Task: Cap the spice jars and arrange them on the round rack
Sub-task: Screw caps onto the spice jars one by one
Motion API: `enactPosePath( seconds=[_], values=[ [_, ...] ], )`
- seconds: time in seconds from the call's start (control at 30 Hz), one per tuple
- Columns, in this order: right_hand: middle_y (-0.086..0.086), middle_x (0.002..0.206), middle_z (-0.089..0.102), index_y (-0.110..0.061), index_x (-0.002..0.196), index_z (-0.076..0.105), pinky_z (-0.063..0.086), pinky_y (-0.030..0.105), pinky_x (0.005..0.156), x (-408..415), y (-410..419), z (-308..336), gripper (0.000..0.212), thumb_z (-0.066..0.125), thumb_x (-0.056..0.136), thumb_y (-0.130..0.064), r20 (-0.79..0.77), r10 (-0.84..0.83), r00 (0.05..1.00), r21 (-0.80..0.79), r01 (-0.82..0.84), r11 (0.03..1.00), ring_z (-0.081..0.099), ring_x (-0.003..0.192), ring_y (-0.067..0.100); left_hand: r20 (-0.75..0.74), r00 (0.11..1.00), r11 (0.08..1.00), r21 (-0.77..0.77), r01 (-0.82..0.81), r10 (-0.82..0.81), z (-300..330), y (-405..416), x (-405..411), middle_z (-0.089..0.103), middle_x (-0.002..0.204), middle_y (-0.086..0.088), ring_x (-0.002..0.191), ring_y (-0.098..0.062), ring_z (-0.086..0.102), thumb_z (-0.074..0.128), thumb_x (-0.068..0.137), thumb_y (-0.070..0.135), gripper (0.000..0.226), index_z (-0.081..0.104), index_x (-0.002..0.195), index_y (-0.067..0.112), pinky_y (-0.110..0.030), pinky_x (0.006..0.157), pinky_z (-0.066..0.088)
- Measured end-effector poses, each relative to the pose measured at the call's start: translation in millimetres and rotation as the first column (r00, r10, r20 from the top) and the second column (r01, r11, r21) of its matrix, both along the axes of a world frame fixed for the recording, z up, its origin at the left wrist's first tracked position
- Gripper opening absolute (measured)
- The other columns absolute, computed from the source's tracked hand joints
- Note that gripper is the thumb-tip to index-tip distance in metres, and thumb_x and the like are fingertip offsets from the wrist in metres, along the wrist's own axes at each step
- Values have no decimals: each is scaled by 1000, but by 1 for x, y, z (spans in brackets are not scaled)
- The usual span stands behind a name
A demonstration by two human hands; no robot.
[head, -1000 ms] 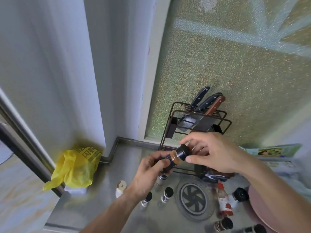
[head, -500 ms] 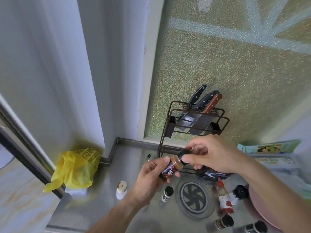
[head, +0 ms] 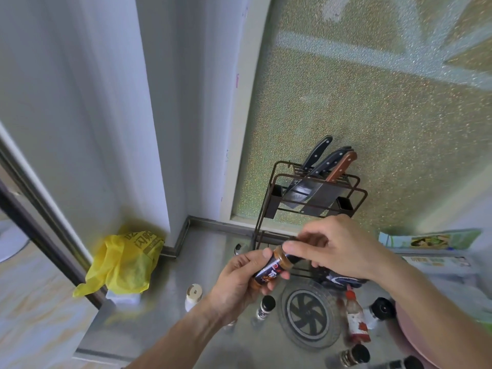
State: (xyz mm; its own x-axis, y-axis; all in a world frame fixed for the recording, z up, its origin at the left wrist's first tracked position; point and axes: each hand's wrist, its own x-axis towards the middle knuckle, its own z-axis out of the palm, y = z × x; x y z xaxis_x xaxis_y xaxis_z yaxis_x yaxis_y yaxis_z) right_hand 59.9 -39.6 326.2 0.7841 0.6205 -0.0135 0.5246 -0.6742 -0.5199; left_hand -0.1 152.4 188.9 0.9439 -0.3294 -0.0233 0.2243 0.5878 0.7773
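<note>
knife rack (head: 306, 198) behind round rack (head: 308, 319) | bag (head: 125, 265) far left | bottle (head: 356, 319) right of round rack

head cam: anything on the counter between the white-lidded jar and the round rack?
Yes, in the head view one black-capped spice jar stands upright between the white-lidded jar and the round rack. The left hand hovers above that stretch.

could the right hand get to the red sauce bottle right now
Probably not yet: the right hand is busy at the cap of the jar that the left hand holds. The red bottle itself stands uncovered just below, so the way looks free once it lets go.
</note>
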Motion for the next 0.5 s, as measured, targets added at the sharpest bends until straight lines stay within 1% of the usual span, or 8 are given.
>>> enactPosePath(
  seconds=[0.07, 0.13, 0.17, 0.23, 0.27, 0.37, 0.43, 0.5],
  values=[
    [-18, 101, 71, -48, 114, 64, 62, 28, 73, 4, -3, 4, 43, 77, 75, -61, -101, 59, 993, 26, -57, 998, 73, 81, 4, 11, 1000, 1000, 19, -20, 20, 1, 2, 1, 71, 92, -21, 62, -16, 54, 62, 97, 38, 42, 71, 109, -2, -24, 55, 40],
    [-17, 99, 72, -47, 112, 66, 63, 30, 75, 3, -1, 7, 34, 78, 80, -47, -116, 82, 990, 6, -82, 997, 74, 79, 5, 7, 999, 998, 39, -45, 44, 2, 3, 0, 70, 92, -22, 61, -17, 53, 62, 96, 37, 42, 70, 109, -3, -24, 56, 40],
    [-16, 90, 74, -42, 103, 70, 63, 32, 71, 3, -1, 6, 25, 72, 83, -55, -97, 60, 993, -38, -64, 997, 73, 72, 4, 6, 999, 997, 51, -53, 52, 2, 4, 0, 70, 92, -22, 61, -17, 53, 62, 96, 37, 42, 69, 109, -3, -24, 56, 40],
    [-14, 76, 74, -36, 93, 73, 62, 33, 65, 1, 5, 9, 45, 56, 81, -76, -13, 15, 1000, -102, -16, 995, 70, 63, 2, 9, 998, 997, 57, -57, 57, 2, 6, 0, 69, 93, -24, 62, -18, 53, 61, 96, 36, 43, 68, 110, -4, -25, 56, 41],
    [-15, 81, 74, -40, 99, 71, 61, 32, 66, 0, 5, 8, 46, 57, 79, -79, -17, 24, 1000, -114, -26, 993, 70, 67, 1, 15, 998, 997, 55, -55, 54, 2, 6, 0, 69, 94, -25, 62, -18, 53, 60, 97, 36, 43, 68, 111, -5, -24, 57, 41],
    [-16, 92, 73, -46, 115, 63, 61, 27, 72, 3, 5, 6, 37, 71, 81, -58, -117, 47, 992, -43, -52, 998, 72, 75, 2, 24, 998, 997, 49, -53, 52, -3, 8, 1, 68, 94, -25, 63, -18, 53, 60, 97, 35, 46, 67, 113, -7, -23, 56, 42],
    [-14, 78, 75, -36, 104, 69, 60, 26, 66, 4, 6, 4, 41, 55, 86, -70, -84, 10, 996, -74, -16, 997, 71, 65, 1, 27, 998, 997, 61, -52, 51, -6, 9, 4, 69, 94, -24, 62, -17, 53, 63, 96, 37, 44, 68, 111, -4, -21, 57, 43],
    [-18, 82, 73, -39, 107, 69, 56, 20, 67, 3, 8, 3, 49, 53, 82, -78, -51, -22, 998, -96, 17, 995, 70, 72, -4, 38, 998, 996, 79, -50, 47, -5, 9, 4, 69, 95, -24, 63, -17, 53, 63, 96, 39, 42, 69, 108, -1, -22, 58, 43]
  ],
)
